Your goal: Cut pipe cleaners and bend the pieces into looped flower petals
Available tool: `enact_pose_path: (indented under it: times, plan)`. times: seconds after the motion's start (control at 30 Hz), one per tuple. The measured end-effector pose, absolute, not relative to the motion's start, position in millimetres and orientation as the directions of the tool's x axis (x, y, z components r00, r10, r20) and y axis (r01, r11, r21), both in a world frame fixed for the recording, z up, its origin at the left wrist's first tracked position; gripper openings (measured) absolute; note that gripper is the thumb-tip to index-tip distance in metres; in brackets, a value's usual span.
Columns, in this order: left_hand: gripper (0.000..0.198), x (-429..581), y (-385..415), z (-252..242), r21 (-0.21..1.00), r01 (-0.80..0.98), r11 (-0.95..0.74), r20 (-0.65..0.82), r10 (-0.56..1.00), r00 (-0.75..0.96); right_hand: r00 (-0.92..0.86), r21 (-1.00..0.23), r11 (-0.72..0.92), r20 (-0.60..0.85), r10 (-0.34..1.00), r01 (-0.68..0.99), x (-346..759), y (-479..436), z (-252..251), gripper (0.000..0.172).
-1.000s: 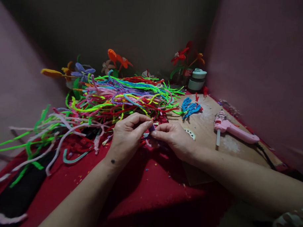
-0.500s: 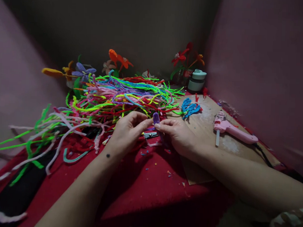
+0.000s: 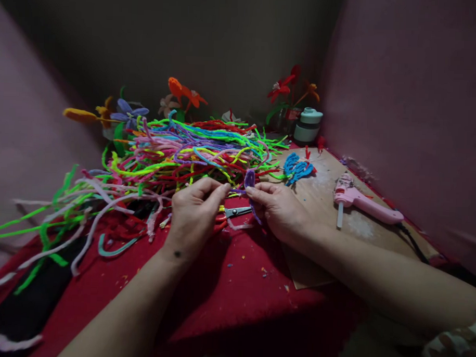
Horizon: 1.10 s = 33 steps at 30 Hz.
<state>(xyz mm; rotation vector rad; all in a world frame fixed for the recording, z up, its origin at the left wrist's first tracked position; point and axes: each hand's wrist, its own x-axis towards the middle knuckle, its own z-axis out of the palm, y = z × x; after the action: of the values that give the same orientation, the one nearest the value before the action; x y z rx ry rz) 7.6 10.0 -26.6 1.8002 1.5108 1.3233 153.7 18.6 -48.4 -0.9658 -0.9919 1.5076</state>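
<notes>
A purple pipe cleaner (image 3: 249,177), bent into a narrow upright loop, is pinched at its base by my right hand (image 3: 278,206). My left hand (image 3: 198,211) grips a straight end of the same pipe cleaner, which runs between both hands. Its other end hangs below my right fingers. Under my hands lie scissors (image 3: 237,212) with red and yellow handles, partly hidden by my left hand. A short pale pink piece (image 3: 240,226) rests just in front of the blades.
A big heap of colourful pipe cleaners (image 3: 184,150) lies behind my hands. To the right, a cardboard sheet (image 3: 317,244) bears a blue looped piece (image 3: 296,169) and a pink glue gun (image 3: 365,204). Fuzzy flowers (image 3: 129,113) and a lidded cup (image 3: 308,126) stand at the back.
My left hand has moved left and slightly down, away from the right, drawing out the purple end. The loop sits a little higher, and more of the scissors shows.
</notes>
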Motion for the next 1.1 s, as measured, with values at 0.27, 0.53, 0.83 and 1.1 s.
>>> enact_pose_path:
  times: [0.27,0.53,0.83,1.1]
  plan:
    - [0.022,9,17,-33,0.989,0.059,0.135,-0.144,0.974,0.178,-0.197,-0.889,-0.162,-0.083,0.977,-0.427,154,21,-47,0.019]
    - [0.015,23,9,-34,0.885,0.438,-0.160,0.111,0.984,0.136,-0.199,-0.916,-0.125,-0.051,0.979,-0.381,155,24,-56,0.019]
    - [0.020,19,9,-28,0.931,0.362,-0.036,-0.058,0.967,0.246,-0.141,-0.953,-0.051,-0.008,0.990,-0.299,157,26,-55,0.021]
    - [0.015,22,5,-25,0.949,0.316,0.019,-0.092,0.971,0.219,-0.139,-0.948,-0.085,-0.044,0.989,-0.307,157,26,-57,0.018]
